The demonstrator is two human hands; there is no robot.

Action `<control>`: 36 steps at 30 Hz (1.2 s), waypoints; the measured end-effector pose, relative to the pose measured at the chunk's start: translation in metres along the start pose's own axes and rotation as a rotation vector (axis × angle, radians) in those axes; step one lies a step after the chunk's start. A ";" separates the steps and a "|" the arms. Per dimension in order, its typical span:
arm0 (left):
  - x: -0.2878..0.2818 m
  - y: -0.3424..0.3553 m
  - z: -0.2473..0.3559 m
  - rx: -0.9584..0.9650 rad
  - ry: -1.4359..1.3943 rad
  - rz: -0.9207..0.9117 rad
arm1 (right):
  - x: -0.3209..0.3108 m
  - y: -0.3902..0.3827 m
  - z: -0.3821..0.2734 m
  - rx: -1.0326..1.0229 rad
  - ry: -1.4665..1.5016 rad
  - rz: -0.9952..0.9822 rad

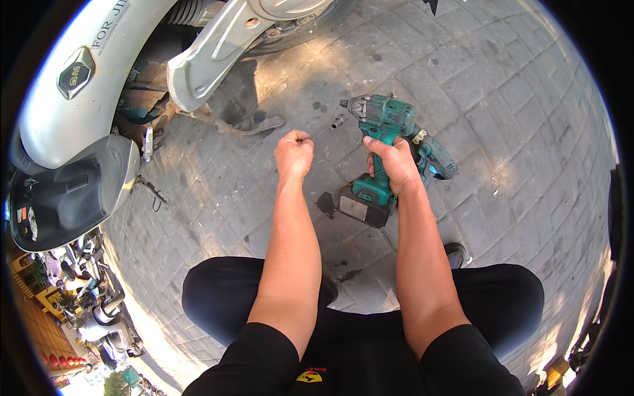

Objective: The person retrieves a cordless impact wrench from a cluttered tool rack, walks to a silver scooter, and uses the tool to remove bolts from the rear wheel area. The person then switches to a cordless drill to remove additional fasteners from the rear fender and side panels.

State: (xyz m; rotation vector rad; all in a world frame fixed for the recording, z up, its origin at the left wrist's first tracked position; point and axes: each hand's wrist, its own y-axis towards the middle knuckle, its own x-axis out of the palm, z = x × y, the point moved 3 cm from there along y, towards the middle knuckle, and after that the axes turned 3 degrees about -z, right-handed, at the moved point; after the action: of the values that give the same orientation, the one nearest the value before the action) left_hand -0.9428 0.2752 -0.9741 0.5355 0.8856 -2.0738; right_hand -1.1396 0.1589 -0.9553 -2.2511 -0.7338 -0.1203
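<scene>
My right hand (395, 162) is wrapped round the grip of a green cordless impact wrench (386, 113), whose nose points left and whose dark battery is at the lower end. Just left of that nose, a small metal socket (339, 121) lies on the paving. My left hand (294, 153) hovers left of the wrench, its fingers curled closed; whether anything small is inside them is hidden. Behind my right hand, a second green power tool (436, 157) rests on the ground, partly covered by the hand and the wrench.
A silver scooter body (86, 86) fills the upper left, with its grey engine casing (205, 66) beside it. Below it lies a detached black and silver panel (72, 191). Pliers-like metal tools (153, 193) and a cardboard piece (142, 99) lie near. Grey paving (515, 132) spreads around.
</scene>
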 end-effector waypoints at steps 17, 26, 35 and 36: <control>0.111 0.081 0.091 0.316 0.613 -0.260 | -0.031 0.000 0.046 0.207 0.175 0.159; 0.119 0.096 0.070 -0.241 -0.325 -0.473 | -0.022 0.007 0.025 0.060 0.214 0.095; 0.076 0.047 0.141 -0.170 -1.286 -0.476 | 0.016 0.009 -0.013 -0.272 0.118 0.102; 0.070 0.041 0.147 -0.178 -1.316 -0.479 | 0.020 0.009 -0.014 -0.282 0.102 0.088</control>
State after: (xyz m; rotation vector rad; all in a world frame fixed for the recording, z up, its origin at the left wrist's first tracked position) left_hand -0.9610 0.1126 -0.9373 -1.1492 0.3569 -2.0991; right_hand -1.1160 0.1539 -0.9451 -2.5194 -0.5927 -0.3107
